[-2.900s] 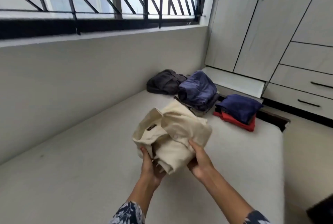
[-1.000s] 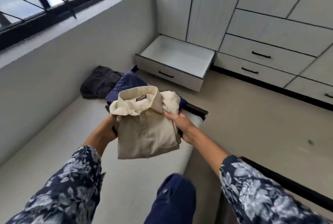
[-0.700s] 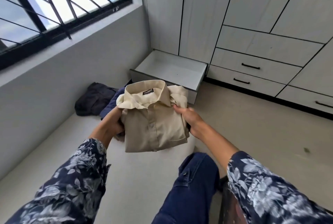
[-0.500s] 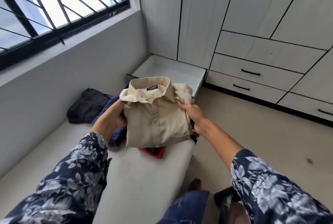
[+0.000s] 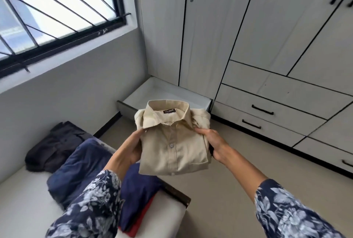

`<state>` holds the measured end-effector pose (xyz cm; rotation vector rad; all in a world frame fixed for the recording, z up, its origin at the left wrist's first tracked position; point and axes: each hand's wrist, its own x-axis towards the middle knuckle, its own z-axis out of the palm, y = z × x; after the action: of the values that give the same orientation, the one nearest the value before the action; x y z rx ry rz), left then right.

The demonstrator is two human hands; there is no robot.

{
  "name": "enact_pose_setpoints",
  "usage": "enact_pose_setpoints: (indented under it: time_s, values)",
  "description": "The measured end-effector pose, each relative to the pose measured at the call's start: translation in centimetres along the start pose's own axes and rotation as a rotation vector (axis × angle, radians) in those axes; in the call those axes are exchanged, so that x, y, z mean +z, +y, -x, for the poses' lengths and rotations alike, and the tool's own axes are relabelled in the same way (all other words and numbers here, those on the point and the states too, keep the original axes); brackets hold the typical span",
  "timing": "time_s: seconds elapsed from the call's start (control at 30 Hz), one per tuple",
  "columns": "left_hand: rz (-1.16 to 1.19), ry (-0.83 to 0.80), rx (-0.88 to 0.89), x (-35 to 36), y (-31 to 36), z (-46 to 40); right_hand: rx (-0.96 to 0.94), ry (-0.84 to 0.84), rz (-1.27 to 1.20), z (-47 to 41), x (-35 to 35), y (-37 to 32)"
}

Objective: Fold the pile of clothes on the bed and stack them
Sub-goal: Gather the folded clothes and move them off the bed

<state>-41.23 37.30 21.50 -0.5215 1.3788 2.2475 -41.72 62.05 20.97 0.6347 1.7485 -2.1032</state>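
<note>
A folded beige button-up cotton shirt (image 5: 174,142) is being held up in the air, clear of the bed and in front of the open drawer. It is showing as a neat, nearly square packet with its collar turned upward, a small dark label inside the neckband, a placket running down the middle with one pale button plainly showing, and a chest pocket edge near its lower right corner. The cloth is looking smooth and matte, with soft creases near the shoulders.

The left hand (image 5: 131,148) is gripping the shirt's left edge, thumb lying on the front just under the collar point, the other fingers hidden behind the cloth. The right hand (image 5: 214,145) is clasping the right edge, thumb pressing on the front and the remaining fingers curling round behind. Both forearms are wearing navy sleeves with a pale floral print.

Below, the white mattress of the bed (image 5: 24,205) is carrying a crumpled dark grey garment (image 5: 51,147) by the wall, a rumpled navy blue garment (image 5: 80,172) beside it, and a folded navy piece (image 5: 137,195) lying on a folded red piece (image 5: 141,222) near the bed's corner.

The white open drawer (image 5: 152,92) is standing pulled out from a pale wood-grain wardrobe (image 5: 248,37) with thin black handles. A black-barred window (image 5: 53,8) is sitting above the grey wall.
</note>
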Motion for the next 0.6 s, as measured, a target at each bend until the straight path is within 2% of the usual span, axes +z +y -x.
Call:
enact_pose_setpoints:
  time_s: [0.37, 0.6]
  values:
    - [0.013, 0.012, -0.067, 4.3, 3.7, -11.9, 0.086, -0.243, 0.153, -15.1, -4.2, -7.8]
    - [0.002, 0.116, -0.066, 10.2, 6.5, -21.8, 0.127, -0.284, 0.131, -24.5, -8.1, -14.2]
